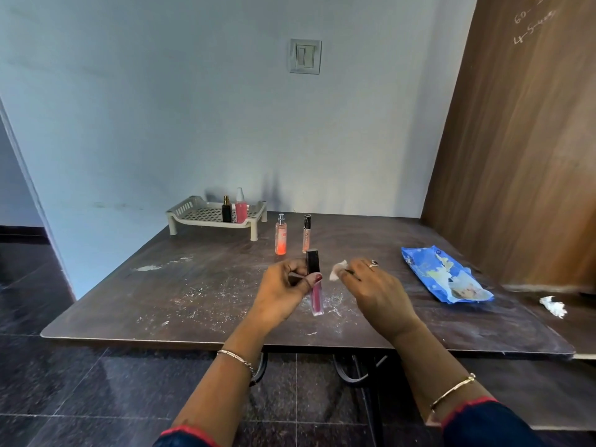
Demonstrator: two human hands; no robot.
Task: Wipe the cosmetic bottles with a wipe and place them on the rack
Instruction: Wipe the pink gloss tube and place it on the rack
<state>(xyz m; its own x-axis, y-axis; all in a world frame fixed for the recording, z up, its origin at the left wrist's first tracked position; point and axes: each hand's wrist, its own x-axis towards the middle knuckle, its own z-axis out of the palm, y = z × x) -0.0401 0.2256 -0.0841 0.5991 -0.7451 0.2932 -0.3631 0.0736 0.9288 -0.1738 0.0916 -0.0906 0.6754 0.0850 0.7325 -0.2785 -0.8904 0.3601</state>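
My left hand (283, 293) grips a pink lip gloss tube (316, 296) with a black cap, held upright over the middle of the dark table (200, 285). Just to its right, my right hand (377, 291) pinches a small white wipe (338, 271), a short gap away from the tube. Behind them an orange spray bottle (281, 234) and a slim peach tube (306, 233) stand on the table. The cream rack (193, 216) at the back holds a black bottle (226, 210) and a pink spray bottle (240, 206).
A blue wipe packet (446, 275) lies on the right of the table, with a crumpled used wipe (554, 306) beyond it near the right edge. A wooden panel (516, 156) rises on the right. White dust marks the tabletop.
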